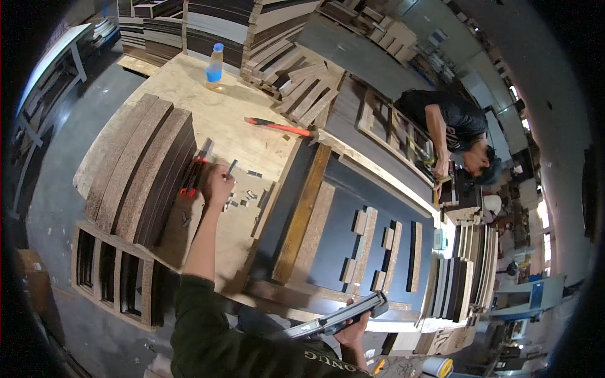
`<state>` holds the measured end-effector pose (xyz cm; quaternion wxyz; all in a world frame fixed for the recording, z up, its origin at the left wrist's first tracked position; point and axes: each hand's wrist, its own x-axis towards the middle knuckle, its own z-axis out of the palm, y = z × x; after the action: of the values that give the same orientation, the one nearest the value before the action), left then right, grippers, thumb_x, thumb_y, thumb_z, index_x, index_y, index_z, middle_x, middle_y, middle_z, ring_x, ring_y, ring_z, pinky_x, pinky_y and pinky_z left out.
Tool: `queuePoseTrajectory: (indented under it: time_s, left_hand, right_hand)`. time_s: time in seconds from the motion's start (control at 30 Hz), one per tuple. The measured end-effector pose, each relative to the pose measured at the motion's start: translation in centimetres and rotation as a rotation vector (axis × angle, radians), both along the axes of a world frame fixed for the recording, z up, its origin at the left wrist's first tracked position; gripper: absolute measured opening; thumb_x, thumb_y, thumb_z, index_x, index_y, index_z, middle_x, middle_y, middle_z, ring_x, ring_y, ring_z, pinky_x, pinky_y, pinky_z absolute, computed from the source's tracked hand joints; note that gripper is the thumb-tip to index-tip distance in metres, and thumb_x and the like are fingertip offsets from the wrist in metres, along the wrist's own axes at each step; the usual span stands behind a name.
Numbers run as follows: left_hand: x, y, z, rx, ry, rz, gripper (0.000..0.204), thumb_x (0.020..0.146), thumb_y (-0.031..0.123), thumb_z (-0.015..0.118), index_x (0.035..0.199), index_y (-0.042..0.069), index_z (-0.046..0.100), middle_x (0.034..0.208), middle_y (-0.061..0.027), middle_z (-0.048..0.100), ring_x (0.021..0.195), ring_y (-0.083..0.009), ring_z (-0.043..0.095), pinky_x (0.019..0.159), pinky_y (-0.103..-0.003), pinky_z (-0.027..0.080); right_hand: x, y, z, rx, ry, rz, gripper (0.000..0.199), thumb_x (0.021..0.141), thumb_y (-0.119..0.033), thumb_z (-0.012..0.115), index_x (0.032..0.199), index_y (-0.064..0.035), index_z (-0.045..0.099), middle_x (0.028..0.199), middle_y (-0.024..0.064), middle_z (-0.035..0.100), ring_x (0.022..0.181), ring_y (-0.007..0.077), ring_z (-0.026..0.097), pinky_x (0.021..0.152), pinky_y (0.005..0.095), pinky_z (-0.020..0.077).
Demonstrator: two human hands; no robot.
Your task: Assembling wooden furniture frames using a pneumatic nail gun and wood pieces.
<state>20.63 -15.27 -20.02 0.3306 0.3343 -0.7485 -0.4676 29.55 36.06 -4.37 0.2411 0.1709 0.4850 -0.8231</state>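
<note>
My left hand (219,184) reaches over the plywood top, its fingers closed on a short grey strip of staples (233,166). More staple strips (252,194) lie scattered just right of it, some in small pieces. Beside the hand, against the stacked boards, is a tool with red-orange handles (191,181), partly hidden. My right hand (354,332), low in the picture, grips a staple gun (334,319) with a long silver magazine. The gun is held over the near edge of a dark panel (340,189) that bears several chipboard strips and small blocks.
Stacked chipboard boards (135,170) stand on the left. An orange-handled hammer (277,125) and a bottle with a blue cap (215,67) are on the plywood (183,85). Wood offcuts (309,94) lie beyond. At the far right another person (450,126) bends over a frame.
</note>
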Motion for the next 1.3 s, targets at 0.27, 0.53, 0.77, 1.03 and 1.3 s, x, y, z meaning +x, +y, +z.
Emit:
queuePoseTrajectory:
  time_s: [0.27, 0.53, 0.77, 1.03, 1.3]
  left_hand:
    - [13.0, 10.6, 7.7, 1.01, 0.403, -0.058, 0.016, 0.084, 0.002, 0.06, 0.1, -0.001, 0.06, 0.085, -0.0067, 0.061, 0.069, -0.013, 0.058, 0.062, -0.024, 0.048]
    - [16.8, 21.7, 22.2, 0.634, 0.119, -0.476, 0.023, 0.081, 0.003, 0.067, 0.104, 0.002, 0.067, 0.078, -0.0029, 0.06, 0.07, -0.0103, 0.057, 0.063, -0.023, 0.047]
    - [17.3, 26.9, 28.2, -0.373, -0.026, -0.586, 0.02, 0.074, 0.007, 0.072, 0.093, 0.006, 0.069, 0.082, -0.007, 0.06, 0.07, -0.0229, 0.06, 0.06, -0.032, 0.049]
    - [19.0, 29.2, 29.0, -0.551, -0.056, -0.623, 0.014, 0.075, 0.003, 0.068, 0.09, 0.004, 0.067, 0.084, -0.0111, 0.059, 0.07, -0.0275, 0.061, 0.062, -0.034, 0.05]
    - [19.9, 30.6, 29.3, -0.552, -0.239, -0.669, 0.011, 0.076, 0.005, 0.066, 0.088, 0.003, 0.067, 0.079, -0.0111, 0.056, 0.068, -0.0292, 0.059, 0.06, -0.037, 0.048]
  right_hand:
    - [-0.1, -3.1, 0.1, -0.238, -0.007, 0.137, 0.066, 0.081, -0.062, 0.058, 0.115, -0.0056, 0.055, 0.057, -0.009, 0.041, 0.056, 0.0061, 0.045, 0.051, 0.0195, 0.0388]
    - [0.4, -4.9, -2.9, -0.497, -0.228, 0.404, 0.066, 0.079, -0.057, 0.065, 0.122, -0.0085, 0.052, 0.063, -0.0057, 0.051, 0.059, 0.0115, 0.055, 0.062, 0.0296, 0.051]
    - [2.9, -9.4, -1.6, -0.499, -0.258, 0.365, 0.064, 0.076, -0.06, 0.066, 0.116, -0.011, 0.055, 0.065, -0.004, 0.046, 0.061, 0.0129, 0.05, 0.063, 0.0275, 0.0472]
    - [3.4, -10.5, -1.0, -0.76, -0.229, 0.343, 0.061, 0.082, -0.051, 0.065, 0.12, -0.0048, 0.053, 0.063, -0.0047, 0.04, 0.063, 0.0105, 0.045, 0.061, 0.0233, 0.0421]
    - [4.0, -10.2, -0.5, -0.825, -0.162, 0.251, 0.065, 0.082, -0.054, 0.063, 0.12, -0.0014, 0.053, 0.061, -0.0046, 0.041, 0.059, 0.0077, 0.042, 0.06, 0.0229, 0.038]
